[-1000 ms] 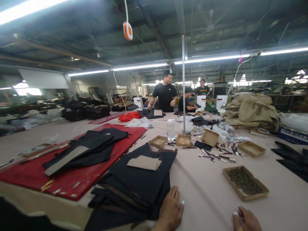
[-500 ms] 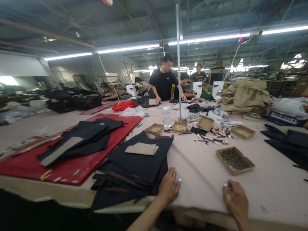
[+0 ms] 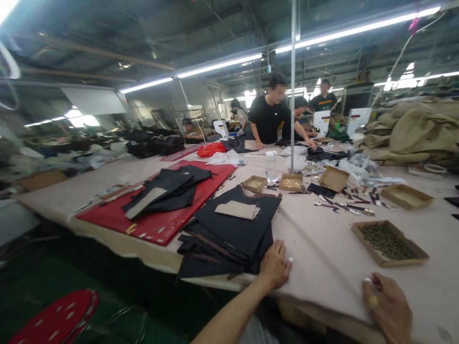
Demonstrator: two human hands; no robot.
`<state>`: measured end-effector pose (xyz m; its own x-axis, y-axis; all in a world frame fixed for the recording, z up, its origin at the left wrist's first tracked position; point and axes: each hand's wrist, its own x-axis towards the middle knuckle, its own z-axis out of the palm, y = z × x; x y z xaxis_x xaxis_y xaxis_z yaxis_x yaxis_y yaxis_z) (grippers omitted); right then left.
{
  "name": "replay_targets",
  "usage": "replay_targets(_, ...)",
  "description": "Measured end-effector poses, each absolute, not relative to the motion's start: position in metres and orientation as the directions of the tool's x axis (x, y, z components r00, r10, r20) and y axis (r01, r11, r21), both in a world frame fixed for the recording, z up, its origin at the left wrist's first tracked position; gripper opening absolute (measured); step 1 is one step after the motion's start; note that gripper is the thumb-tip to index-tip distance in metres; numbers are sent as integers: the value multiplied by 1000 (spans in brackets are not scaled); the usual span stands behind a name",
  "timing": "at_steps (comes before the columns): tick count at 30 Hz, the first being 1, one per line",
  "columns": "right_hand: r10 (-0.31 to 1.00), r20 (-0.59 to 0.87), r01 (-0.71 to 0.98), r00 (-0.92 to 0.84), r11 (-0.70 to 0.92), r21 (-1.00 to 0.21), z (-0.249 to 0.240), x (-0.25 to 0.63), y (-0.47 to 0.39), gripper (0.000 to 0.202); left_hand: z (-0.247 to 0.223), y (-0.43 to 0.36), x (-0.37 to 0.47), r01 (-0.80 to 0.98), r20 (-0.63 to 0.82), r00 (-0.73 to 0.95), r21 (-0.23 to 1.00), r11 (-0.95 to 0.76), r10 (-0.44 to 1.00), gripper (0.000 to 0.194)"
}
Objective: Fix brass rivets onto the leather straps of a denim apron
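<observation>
My left hand (image 3: 277,265) rests on the front edge of the table, touching the near right corner of a stack of black fabric pieces (image 3: 238,229). Its thumb, white at the tip, stands apart from the fingers, and nothing is in the hand. A folded beige cloth piece (image 3: 236,209) lies on top of the stack. Farther right, my right hand (image 3: 389,306) leans on the tabletop with loosely bent fingers, its white-tipped thumb apart from them, and holds nothing visible. Beyond it is a cardboard tray of small dark metal pieces (image 3: 387,241).
A red board (image 3: 154,227) carries more black fabric on the left. Cardboard trays, a clear plastic jar (image 3: 271,167), loose zipper pulls and a metal pole (image 3: 293,95) stand or lie farther back. A red stool (image 3: 57,317) is below left. A co-worker (image 3: 270,114) works across the table.
The view has turned left, shifting the scene rightward and bringing the stool and table's left end into sight. Both hands keep their places on the table.
</observation>
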<state>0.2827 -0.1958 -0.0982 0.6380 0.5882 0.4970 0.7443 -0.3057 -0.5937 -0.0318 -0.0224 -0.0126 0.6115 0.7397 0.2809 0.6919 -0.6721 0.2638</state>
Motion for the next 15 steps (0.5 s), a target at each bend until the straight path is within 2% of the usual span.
replay_targets(5,575,495,738,651,-329,-589,-104,289,-194,42,-13,-25,-28,693,266,617,262,-672,741,48)
replay_targets(12,560,548,767,622,-294,-570,-68,288,-179,28,-14,-1,-6,662,283,632,287,-692,722,39)
replay_targets(15,538,560,766,630,-308,-565,-63,289,-176,25,-4,-3,-3,661,316,648,219,-718,693,40)
